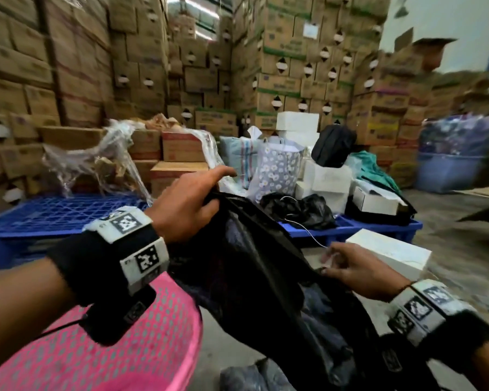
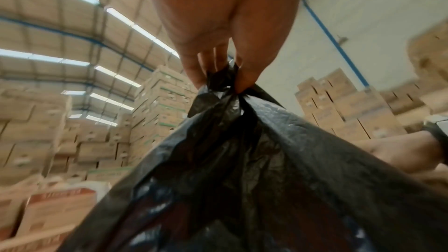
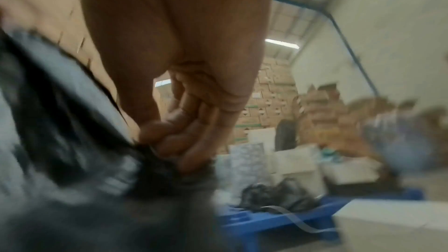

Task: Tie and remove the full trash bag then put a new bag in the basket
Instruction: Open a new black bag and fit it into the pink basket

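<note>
Your left hand pinches the black bag's bunched edge, your right hand (blurred) seemingly grips its five-o'clock edge; thin film may tear or slip before reaching the pink basket.

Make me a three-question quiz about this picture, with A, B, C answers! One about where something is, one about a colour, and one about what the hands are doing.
1. Where is the basket?
A. Low down under the left arm
B. On top of the cardboard boxes
C. On the blue pallet

2. What colour is the basket?
A. Green
B. Pink
C. Yellow

3. What are the hands doing with the black trash bag?
A. Both hold its edge
B. Only one touches it
C. Neither touches it

Answers:
1 A: the head view shows it at the bottom left, beneath the left forearm.
2 B: its holed plastic wall is bright pink.
3 A: the left hand pinches a bunched corner held high, and the right hand grips the edge lower down.
</note>
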`<action>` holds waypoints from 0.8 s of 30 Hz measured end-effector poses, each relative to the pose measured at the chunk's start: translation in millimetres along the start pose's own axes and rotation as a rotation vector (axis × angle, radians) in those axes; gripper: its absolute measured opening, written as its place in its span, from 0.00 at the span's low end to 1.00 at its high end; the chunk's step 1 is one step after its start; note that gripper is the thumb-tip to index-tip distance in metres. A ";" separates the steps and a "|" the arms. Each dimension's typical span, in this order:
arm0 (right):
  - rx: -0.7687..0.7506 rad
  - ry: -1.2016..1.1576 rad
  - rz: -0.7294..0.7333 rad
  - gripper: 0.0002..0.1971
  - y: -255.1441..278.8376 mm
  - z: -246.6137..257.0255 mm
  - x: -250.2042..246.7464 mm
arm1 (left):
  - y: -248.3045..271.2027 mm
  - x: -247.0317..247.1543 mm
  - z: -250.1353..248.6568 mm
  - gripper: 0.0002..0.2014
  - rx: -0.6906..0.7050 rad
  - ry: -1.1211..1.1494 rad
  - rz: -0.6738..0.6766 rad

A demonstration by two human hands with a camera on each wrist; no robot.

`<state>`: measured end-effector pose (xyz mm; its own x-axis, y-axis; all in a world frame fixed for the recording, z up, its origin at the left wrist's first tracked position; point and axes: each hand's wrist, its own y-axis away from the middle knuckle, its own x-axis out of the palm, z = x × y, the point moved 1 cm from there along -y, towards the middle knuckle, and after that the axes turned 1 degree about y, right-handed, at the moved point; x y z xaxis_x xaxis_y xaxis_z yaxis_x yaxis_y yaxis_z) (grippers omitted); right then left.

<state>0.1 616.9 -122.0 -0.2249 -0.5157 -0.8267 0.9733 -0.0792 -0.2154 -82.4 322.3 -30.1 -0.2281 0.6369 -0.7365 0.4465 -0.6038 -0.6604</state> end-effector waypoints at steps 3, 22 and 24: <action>-0.071 0.161 0.204 0.11 -9.0 49.8 -0.8 | 14.4 -31.2 15.7 0.25 0.009 -0.033 -0.062; -0.404 -0.672 -0.285 0.17 -76.7 361.7 18.6 | 96.4 -208.3 83.6 0.31 -0.430 0.552 -0.389; -0.481 -0.700 -0.004 0.11 -56.8 369.6 45.6 | 111.4 -188.6 79.0 0.35 -0.387 0.600 -0.146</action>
<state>-48.7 282.6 44.6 0.0066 -0.9377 -0.3473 0.8114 0.2080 -0.5463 -58.0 97.0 23.6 0.1552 0.9181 -0.3647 0.7468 -0.3507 -0.5650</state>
